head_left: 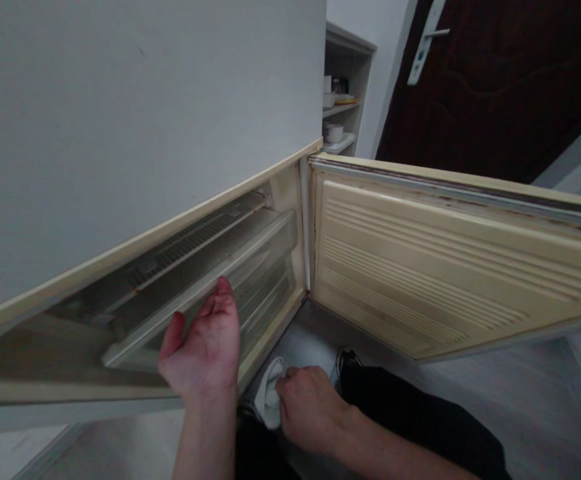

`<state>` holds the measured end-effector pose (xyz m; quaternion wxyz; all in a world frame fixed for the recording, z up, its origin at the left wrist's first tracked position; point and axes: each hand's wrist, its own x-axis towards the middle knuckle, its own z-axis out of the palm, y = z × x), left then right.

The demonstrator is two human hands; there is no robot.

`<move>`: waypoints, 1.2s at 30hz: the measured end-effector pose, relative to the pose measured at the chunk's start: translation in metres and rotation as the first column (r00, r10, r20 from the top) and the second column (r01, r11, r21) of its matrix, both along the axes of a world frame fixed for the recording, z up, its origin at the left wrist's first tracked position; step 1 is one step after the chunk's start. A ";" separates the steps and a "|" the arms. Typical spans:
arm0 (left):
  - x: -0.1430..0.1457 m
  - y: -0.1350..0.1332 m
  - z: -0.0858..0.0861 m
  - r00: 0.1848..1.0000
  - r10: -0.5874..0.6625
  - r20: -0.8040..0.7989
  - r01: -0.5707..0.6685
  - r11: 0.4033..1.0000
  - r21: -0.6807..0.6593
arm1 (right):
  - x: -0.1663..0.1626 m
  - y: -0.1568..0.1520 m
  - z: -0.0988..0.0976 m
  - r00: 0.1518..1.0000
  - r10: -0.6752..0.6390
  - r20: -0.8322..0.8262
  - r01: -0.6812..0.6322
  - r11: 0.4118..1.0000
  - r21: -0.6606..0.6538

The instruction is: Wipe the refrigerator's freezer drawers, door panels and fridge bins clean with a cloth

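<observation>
Running lengthwise up rightward, drawer behind left hand

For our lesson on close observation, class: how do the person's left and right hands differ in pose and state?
The left hand is palm up, while the right hand shows its back. The left hand is open and loosely curled, whereas the right hand is closed on a white cloth. The left hand is in front of a drawer; the right hand is lower in the picture. Both are bare.
</observation>
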<state>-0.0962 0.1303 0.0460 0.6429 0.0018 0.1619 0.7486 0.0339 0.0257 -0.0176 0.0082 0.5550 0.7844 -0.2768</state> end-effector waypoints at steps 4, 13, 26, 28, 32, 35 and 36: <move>0.006 0.000 0.003 0.993 0.023 -0.117 -0.011 0.995 0.103 | 0.011 -0.006 0.000 0.999 0.054 0.000 -0.054 0.999 -0.002; 0.007 0.009 -0.023 0.951 -0.063 -0.303 -0.005 0.976 -0.218 | 0.009 -0.001 -0.007 0.996 0.080 -0.041 -0.080 0.997 0.011; -0.039 0.013 -0.071 0.977 -0.204 0.065 0.211 0.868 -0.449 | 0.000 -0.002 0.005 0.989 0.122 -0.080 -0.121 0.993 0.013; -0.033 0.016 -0.075 0.976 -0.194 0.098 0.217 0.889 -0.402 | 0.000 -0.004 0.003 0.990 0.118 -0.075 -0.118 0.993 0.015; -0.018 0.022 -0.078 0.978 -0.179 0.104 0.205 0.905 -0.374 | 0.000 -0.004 0.006 0.992 0.121 -0.042 -0.121 0.993 -0.004; -0.009 0.025 -0.076 0.982 -0.175 0.073 0.190 0.894 -0.405 | 0.016 0.008 0.013 1.000 0.024 -0.016 -0.025 0.999 -0.028; -0.006 0.026 -0.075 0.983 -0.174 0.058 0.182 0.884 -0.430 | 0.027 0.014 0.015 0.998 -0.059 -0.003 0.059 0.998 -0.021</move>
